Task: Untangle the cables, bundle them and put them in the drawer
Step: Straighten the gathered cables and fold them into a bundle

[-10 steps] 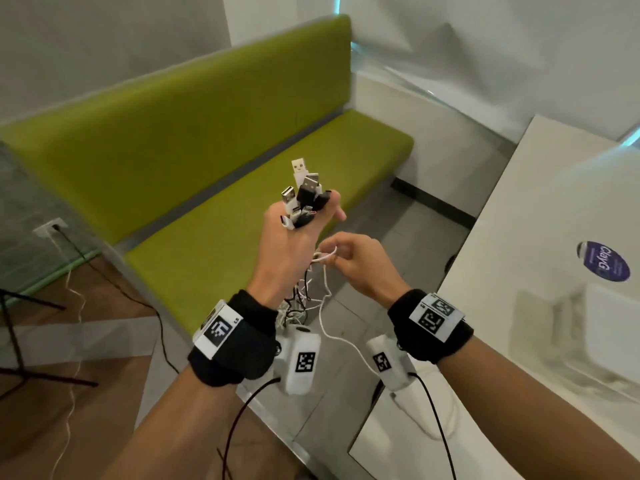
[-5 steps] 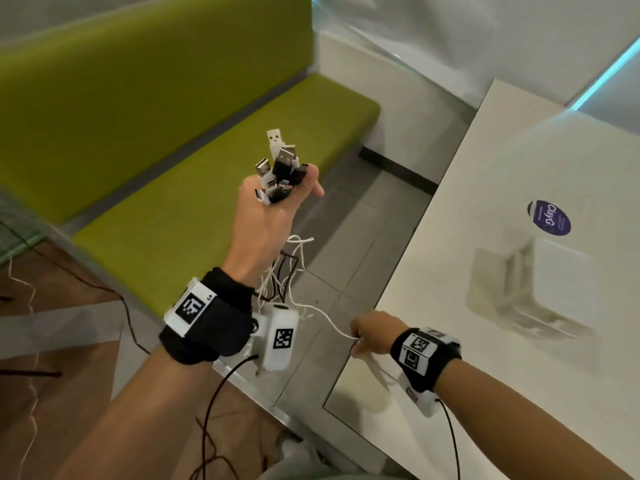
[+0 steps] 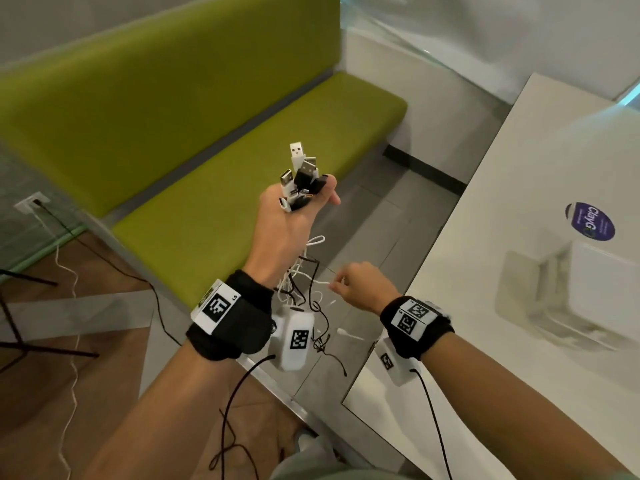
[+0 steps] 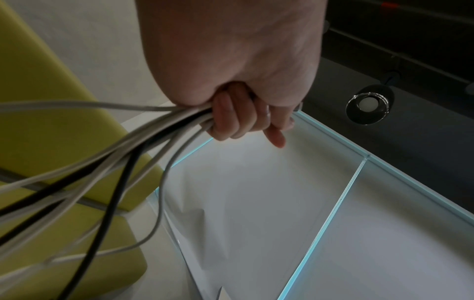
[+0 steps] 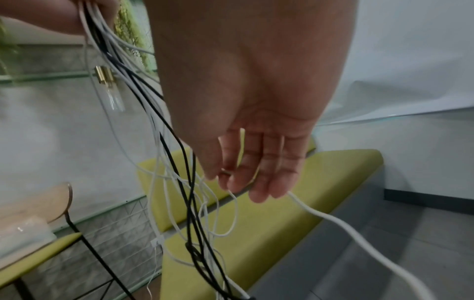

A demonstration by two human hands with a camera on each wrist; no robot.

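Risen from the table edge at lower centre, the right hand (image 3: 360, 285) now sits just right of the dangling tangle in mid-frame, thumb and fingertips pinching one white cable (image 5: 333, 221) that trails off to the lower right of the wrist view. Above it, the left hand (image 3: 287, 230) is fisted round the cable bundle (image 4: 179, 119), plugs (image 3: 303, 171) sticking up from the fist. Beyond lie the green bench (image 3: 214, 216) and, at right, the white table (image 3: 502, 209).
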